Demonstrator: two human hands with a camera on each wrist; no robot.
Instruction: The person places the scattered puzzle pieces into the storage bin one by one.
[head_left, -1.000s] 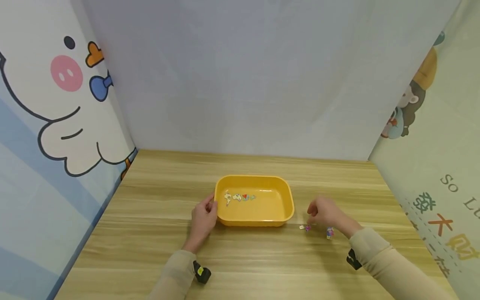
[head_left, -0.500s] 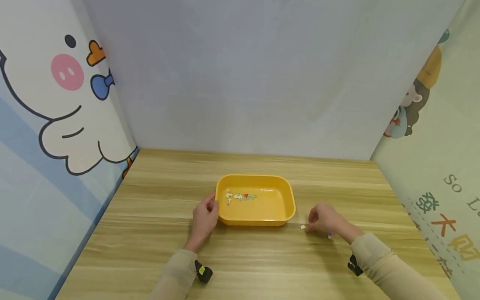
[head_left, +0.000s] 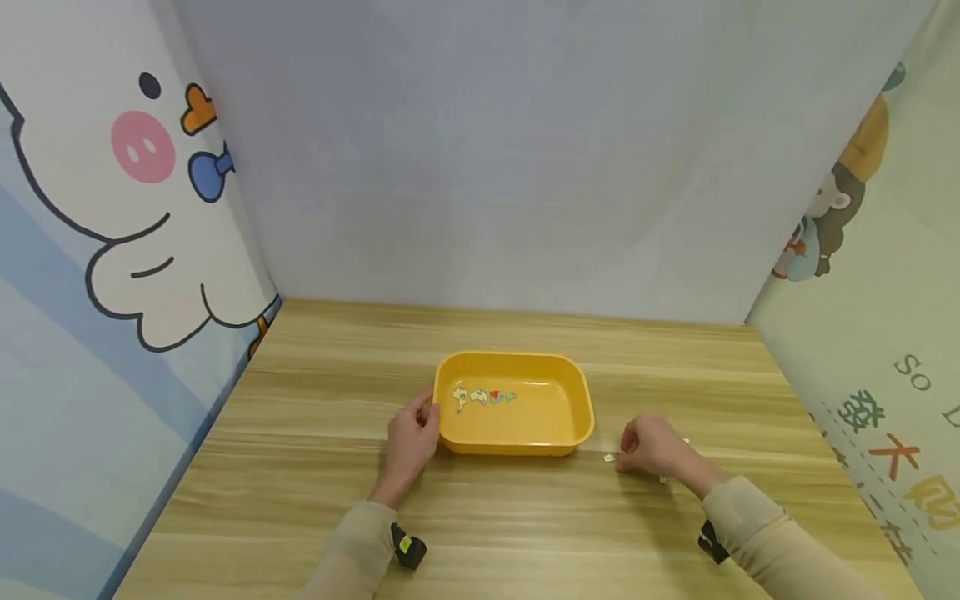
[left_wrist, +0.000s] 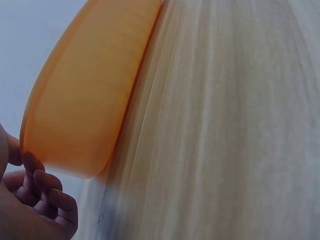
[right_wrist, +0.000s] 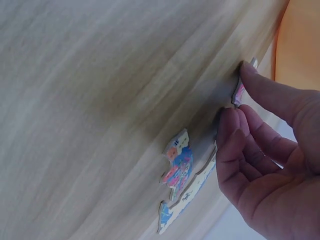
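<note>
My left hand (head_left: pixel 413 435) holds the left rim of a yellow tray (head_left: pixel 514 448), thumb over the edge and fingers against the outer wall. Right of the tray, my right hand (head_left: pixel 651 446) is down at the table, its thumb and fingertips pinching a small pink puzzle piece (right_wrist: pixel 239 94) at its ends. The hand hides that piece in the head view. A whitish piece (head_left: pixel 609 457) lies just left of the fingertips. Beneath the right hand, a blue-and-pink piece (right_wrist: pixel 180 165) and a long cream-and-blue piece (right_wrist: pixel 187 195) lie on the table.
Inside the tray, several flat printed pieces (head_left: pixel 478 397) sit in a row at the left. The wood-grain table (head_left: pixel 525 525) is bounded by a grey back wall (head_left: pixel 487 167) and printed cloths at both sides. Black cameras are strapped to both wrists.
My right hand has come down and toward me over the small pink piece, covering it, and its fingers have closed on it. The left hand stays at the tray rim; the view shifts slightly.
</note>
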